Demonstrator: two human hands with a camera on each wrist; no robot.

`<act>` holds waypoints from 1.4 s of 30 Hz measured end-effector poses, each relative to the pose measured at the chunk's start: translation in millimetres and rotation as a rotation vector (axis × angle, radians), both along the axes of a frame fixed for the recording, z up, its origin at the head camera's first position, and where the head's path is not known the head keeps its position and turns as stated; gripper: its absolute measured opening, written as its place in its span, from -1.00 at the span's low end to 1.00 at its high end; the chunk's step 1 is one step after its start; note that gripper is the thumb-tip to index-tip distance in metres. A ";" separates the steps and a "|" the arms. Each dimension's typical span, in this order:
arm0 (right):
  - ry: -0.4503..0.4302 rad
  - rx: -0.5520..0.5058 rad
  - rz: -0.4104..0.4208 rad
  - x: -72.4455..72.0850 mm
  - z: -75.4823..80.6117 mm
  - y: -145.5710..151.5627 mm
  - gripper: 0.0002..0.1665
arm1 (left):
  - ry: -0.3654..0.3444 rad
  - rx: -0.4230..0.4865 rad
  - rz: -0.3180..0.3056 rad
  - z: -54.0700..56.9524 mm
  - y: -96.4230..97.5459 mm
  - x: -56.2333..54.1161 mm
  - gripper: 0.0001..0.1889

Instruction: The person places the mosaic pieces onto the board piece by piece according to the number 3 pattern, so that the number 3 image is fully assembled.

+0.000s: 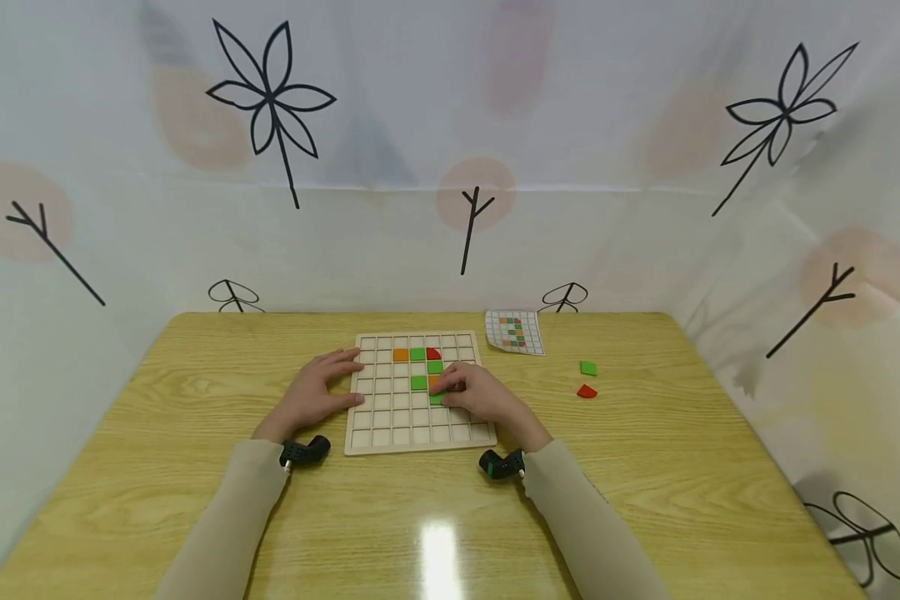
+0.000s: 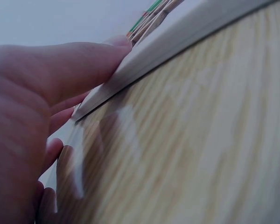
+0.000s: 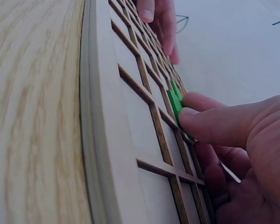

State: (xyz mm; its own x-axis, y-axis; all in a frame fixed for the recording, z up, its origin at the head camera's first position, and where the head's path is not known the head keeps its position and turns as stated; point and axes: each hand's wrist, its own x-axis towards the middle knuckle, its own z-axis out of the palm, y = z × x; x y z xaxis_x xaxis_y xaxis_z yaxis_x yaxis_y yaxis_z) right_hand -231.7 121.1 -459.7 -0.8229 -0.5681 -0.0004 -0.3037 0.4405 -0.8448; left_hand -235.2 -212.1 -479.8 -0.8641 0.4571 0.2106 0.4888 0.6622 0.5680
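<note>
A wooden grid board (image 1: 382, 418) lies on the table. My left hand (image 1: 311, 393) rests at its left edge with fingers and thumb spread; the thumb (image 2: 84, 65) touches the rim. Over the right half of the grid, my right hand (image 1: 483, 394) pinches a green square tile (image 3: 174, 105) between thumb and forefinger at a cell. Part of an orange tile (image 1: 434, 381) shows just above it, mostly covered by fingers. Also on the grid are another orange tile (image 1: 401, 355), several green tiles (image 1: 418, 382) and a red quarter-circle tile (image 1: 433, 354).
Behind the board's right corner lies a printed pattern card (image 1: 515, 332) with coloured cells on a grid. To the right, a loose green tile (image 1: 588, 368) and a red quarter-circle piece (image 1: 587, 391) lie on the wooden table (image 1: 375, 517). A patterned curtain (image 1: 390, 250) stands behind.
</note>
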 end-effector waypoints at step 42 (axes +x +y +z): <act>0.024 -0.016 -0.194 1.1 8.6 34.4 -0.77 | -0.018 -0.005 0.013 0.9 0.3 1.1 -0.37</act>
